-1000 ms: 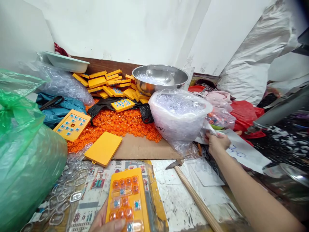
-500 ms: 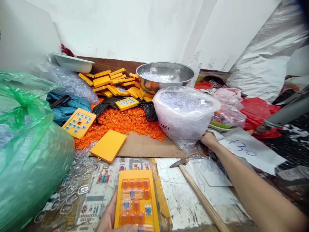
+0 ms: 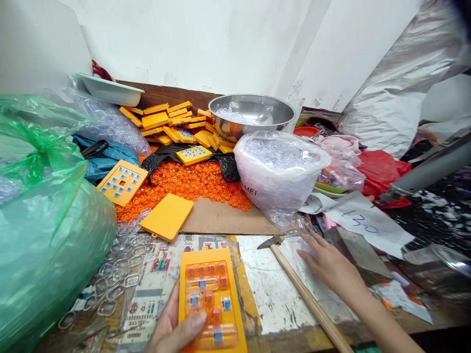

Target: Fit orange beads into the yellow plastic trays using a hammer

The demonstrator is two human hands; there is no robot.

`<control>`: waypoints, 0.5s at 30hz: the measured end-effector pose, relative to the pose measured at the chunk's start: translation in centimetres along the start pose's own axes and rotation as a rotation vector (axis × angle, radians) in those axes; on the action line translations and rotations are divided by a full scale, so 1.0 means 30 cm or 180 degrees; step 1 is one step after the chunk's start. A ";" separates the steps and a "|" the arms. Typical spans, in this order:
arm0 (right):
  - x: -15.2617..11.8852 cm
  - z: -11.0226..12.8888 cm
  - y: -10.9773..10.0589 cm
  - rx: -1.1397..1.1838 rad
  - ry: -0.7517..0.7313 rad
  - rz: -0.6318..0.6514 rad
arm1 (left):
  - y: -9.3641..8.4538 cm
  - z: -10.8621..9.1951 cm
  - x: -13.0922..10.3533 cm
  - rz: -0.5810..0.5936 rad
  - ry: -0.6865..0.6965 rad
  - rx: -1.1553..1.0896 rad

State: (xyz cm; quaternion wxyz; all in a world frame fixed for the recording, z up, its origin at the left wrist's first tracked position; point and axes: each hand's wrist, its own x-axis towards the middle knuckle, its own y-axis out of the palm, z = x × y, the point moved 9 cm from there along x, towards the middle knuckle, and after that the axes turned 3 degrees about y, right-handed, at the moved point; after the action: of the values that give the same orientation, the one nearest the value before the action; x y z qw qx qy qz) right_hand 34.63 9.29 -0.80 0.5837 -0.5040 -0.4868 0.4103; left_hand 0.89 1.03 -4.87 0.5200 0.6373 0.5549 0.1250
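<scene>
Worktable carries one green bag along its left edge, one pale bag of clear parts toward the far right corner, and one steel bowl behind that. One hammer lies right of centre, its handle running to the near edge. Two hands show: the right hand, empty-looking with fingers apart, is beside the hammer's head, contact with the table unclear; the left hand grips one yellow case, thumb across its face. That case is over the near edge, face up, its long axis running near to far, its looped end toward the far edge. Three loose cases lie beyond, before a stack too overlapped to count. Smallest come uncounted orange pieces and clear pieces; at least seven orange ones sit in the held case.
</scene>
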 end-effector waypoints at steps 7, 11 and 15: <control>0.041 0.220 -0.344 0.0374 -0.0557 -0.1413 | -0.082 -0.005 0.030 -0.0312 0.0010 -0.0131; 0.324 0.249 -0.533 0.0335 -0.0105 -0.1563 | -0.083 -0.008 0.037 -0.0305 -0.0047 -0.0125; 0.599 0.302 -0.498 0.0139 0.0108 -0.0412 | -0.104 -0.012 0.049 -0.0426 -0.0088 -0.0094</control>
State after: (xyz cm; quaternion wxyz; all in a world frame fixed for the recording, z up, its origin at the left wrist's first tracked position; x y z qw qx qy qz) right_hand 28.98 26.10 16.89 0.6280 -0.4654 -0.4994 0.3736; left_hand -0.66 1.96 -7.84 0.5441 0.5927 0.5871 0.0893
